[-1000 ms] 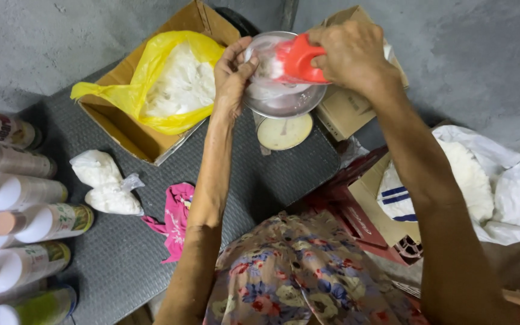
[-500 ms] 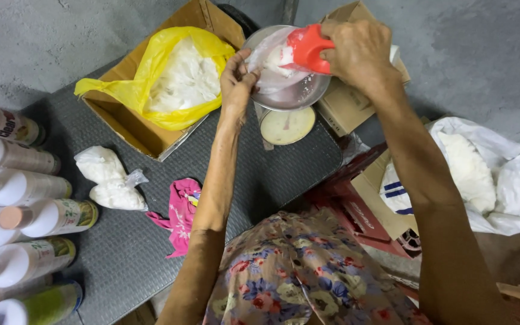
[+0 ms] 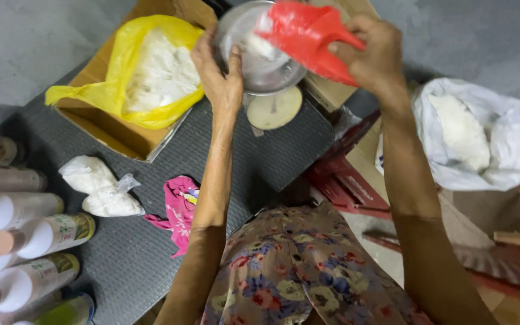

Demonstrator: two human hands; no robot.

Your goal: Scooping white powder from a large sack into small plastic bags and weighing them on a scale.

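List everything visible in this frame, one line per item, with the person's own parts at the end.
metal bowl: one, silver, held up above the mat, white powder inside
scoop: one, red, tipped over the bowl
scale dial: one, cream, under the bowl
yellow bag: one, white powder inside, in the cardboard box
small filled bags: two, clear with white powder, on the mat
pink cloth: one, on the mat
bottles: several, white, lying at left
white bag: one, white powder inside, at right
left hand: grip on the bowl's rim
right hand: grip on the scoop
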